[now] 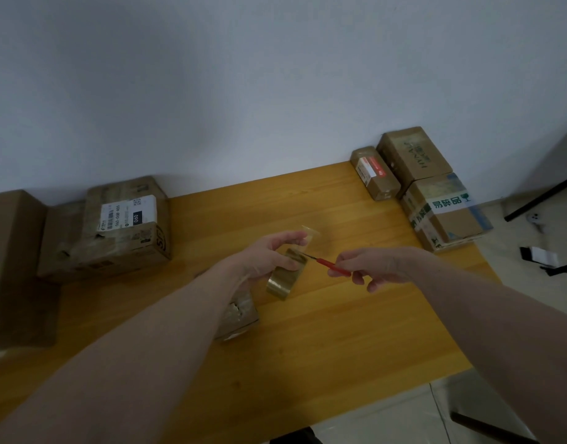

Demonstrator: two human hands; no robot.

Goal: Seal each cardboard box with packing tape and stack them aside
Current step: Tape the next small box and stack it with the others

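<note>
Mid-table, left hand (269, 256) grips tape roll (283, 277), right hand (376, 264) pinches red-handled cutter (332, 265): blade could slip into fingers.

Both bare forearms are reaching forward side by side, the left hand (269, 256) curling its fingers in a grip, the right hand (376, 264) pinching between thumb and fingertips.
</note>
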